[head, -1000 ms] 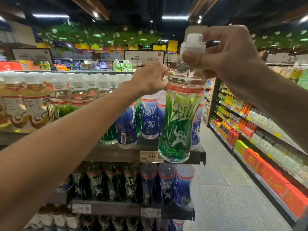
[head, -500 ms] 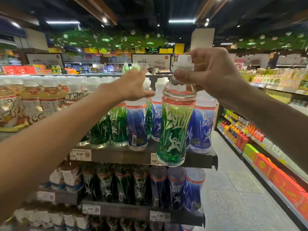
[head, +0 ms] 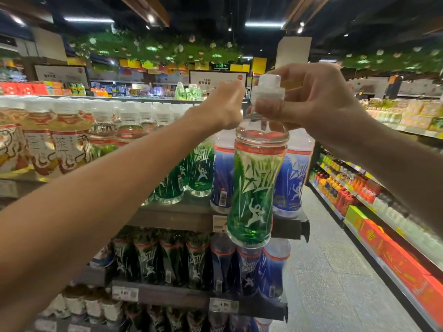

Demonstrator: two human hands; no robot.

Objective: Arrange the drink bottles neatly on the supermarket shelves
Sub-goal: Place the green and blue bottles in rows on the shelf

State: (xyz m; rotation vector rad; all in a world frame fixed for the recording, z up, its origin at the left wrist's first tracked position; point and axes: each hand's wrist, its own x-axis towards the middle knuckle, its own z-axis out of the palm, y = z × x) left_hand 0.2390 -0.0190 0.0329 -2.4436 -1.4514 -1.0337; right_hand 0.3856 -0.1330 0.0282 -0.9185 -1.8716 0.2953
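Hiding left hand (head: 221,104) fingers: wrist.

Dim store interior lit by ceiling strip lights (head: 88,19) at 11 and 1 o'clock. Wide-angle distortion bends the shelves (head: 206,218) toward the edges; motion blur softens the hanging foliage (head: 155,47) at 12 o'clock and goods at 3 o'clock.

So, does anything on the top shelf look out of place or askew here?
One blue bottle at the front has its barcode side turned outward, unlike the bottle to its right. The green bottle is off the shelf, hanging by its neck from the right hand. No spills or damage show.
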